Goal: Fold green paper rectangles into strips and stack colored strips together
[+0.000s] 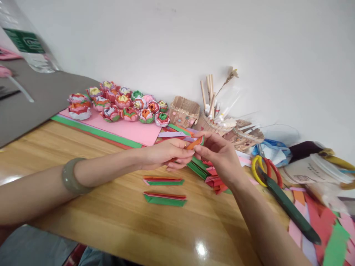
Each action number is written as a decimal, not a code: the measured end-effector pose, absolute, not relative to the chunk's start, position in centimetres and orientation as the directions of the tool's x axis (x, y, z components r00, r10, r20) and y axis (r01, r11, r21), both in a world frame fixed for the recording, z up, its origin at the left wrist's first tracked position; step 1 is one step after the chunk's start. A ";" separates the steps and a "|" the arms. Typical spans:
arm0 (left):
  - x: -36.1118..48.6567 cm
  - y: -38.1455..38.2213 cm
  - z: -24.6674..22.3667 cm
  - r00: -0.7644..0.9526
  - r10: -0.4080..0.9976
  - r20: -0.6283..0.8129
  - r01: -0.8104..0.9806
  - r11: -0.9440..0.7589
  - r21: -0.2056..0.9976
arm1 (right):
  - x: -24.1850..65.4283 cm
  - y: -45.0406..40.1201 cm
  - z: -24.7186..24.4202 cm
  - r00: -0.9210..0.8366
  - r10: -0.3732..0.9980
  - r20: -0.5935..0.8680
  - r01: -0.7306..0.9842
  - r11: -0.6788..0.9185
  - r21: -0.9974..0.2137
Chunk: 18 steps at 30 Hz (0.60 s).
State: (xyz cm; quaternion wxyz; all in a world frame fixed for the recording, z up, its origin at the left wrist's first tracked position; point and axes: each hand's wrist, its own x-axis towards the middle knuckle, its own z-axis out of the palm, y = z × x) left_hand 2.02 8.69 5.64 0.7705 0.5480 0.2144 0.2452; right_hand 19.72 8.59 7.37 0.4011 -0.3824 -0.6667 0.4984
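Observation:
Between my two hands is a small folded paper strip (195,143), orange with a green edge. My left hand (177,153) pinches its near end, and my right hand (217,149) grips the other end between thumb and fingers. Below them on the wooden table lie two folded paper stacks (165,199), green along the front with red and pink layers behind. Beneath and behind my right hand are more folded strips (215,179) in red, pink and green, partly hidden by it.
Several paper flowers (122,101) sit on pink paper sheets (138,131) at the back left. Craft baskets (184,111) line the wall. To the right are scissors (262,171), a dark green-handled cutter (291,207), a white cup (310,170) and paper scraps (321,221). A bottle (30,44) stands far left.

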 end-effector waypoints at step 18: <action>0.8 9.3 7.5 0.587 0.802 -0.109 0.401 -0.172 0.900 | 21.4 8.5 7.6 -0.476 0.812 0.338 0.481 0.562 -0.673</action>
